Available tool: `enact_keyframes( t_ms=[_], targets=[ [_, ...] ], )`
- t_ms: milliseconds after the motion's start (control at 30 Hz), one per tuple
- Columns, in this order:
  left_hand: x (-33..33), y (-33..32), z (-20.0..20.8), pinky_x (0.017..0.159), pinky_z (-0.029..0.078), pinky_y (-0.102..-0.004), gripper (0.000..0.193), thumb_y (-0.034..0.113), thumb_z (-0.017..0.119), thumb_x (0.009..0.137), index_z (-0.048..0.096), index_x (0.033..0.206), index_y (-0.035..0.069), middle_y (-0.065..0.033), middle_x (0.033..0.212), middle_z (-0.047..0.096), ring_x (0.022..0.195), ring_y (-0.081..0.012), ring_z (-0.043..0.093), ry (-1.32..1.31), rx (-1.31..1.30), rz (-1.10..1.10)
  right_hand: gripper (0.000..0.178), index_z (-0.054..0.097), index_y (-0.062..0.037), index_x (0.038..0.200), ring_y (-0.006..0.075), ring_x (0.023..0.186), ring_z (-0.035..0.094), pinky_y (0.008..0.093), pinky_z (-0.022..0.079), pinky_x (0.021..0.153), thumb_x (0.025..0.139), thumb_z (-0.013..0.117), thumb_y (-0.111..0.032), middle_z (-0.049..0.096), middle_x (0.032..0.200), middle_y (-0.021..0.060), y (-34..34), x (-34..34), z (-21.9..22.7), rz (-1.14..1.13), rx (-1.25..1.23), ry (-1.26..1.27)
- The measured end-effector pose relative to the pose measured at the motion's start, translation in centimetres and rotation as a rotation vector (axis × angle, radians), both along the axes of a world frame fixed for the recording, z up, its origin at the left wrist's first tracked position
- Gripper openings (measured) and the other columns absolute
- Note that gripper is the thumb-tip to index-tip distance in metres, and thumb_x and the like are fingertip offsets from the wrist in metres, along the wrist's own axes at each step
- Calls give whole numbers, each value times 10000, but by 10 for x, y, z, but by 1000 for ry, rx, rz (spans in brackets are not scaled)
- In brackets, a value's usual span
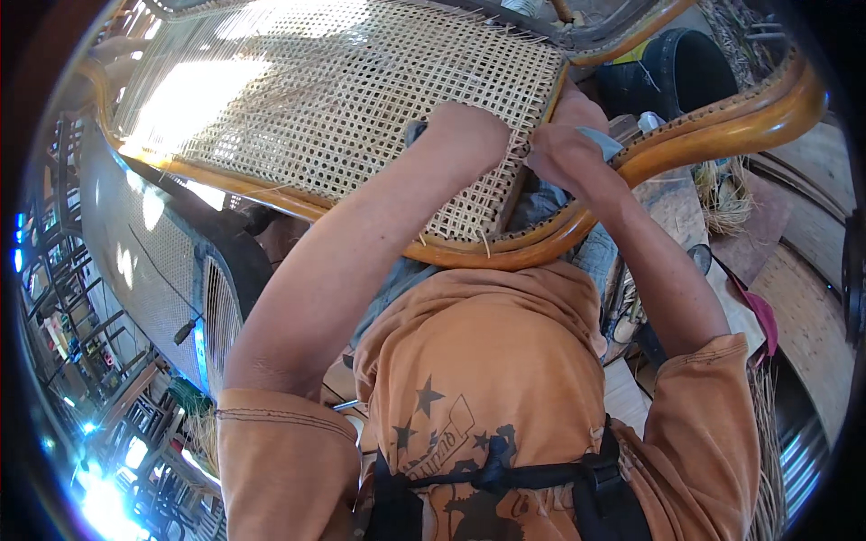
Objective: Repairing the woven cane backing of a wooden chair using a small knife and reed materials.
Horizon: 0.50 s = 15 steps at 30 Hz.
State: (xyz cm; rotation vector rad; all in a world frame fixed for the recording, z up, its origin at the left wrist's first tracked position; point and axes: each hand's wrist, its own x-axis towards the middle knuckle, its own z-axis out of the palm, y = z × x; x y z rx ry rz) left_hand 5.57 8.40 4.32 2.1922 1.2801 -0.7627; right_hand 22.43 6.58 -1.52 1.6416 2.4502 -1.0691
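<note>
A varnished wooden chair frame [519, 252] lies across my lap, with woven cane webbing [361, 117] stretched over part of it. My left hand [471, 133] is closed above the webbing, near its right edge. From the fist sticks the dark, rounded end of a tool [415, 132]; the rest is hidden in the hand. Close beside it, my right hand [561, 153] is closed at the webbing's edge by the inner rail. A pale blue flat piece [600, 142] shows at that hand; whether the fingers grip it or strands of cane is hidden.
A black bucket [704, 72] lies at the far right, beyond the curved rail. Loose fibre strands [724, 203] lie below it. Left of me stands another caned piece with a dark frame [216, 234]. Many stacked chair frames [135, 442] fill the lower left.
</note>
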Motion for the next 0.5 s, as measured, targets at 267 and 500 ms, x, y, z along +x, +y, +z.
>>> enact_keyframes(
  t_ms=[267,500],
  targets=[
    [-4,5,-4,753,518,-388,240,177,564,777,699,956,94,-122,972,679,896,-260,661,-4,-108,142,241,634,-8,938,331,851,622,383,465,752,773,650,-183,640,855,182,-2,-14,6,-42,20,-11],
    [-70,-10,27,776,509,-418,298,275,560,795,686,943,48,-132,969,676,895,-282,658,204,-164,402,238,633,-15,912,271,777,607,371,469,689,830,614,-237,625,803,145,5,-40,18,-109,-24,255]
  ],
)
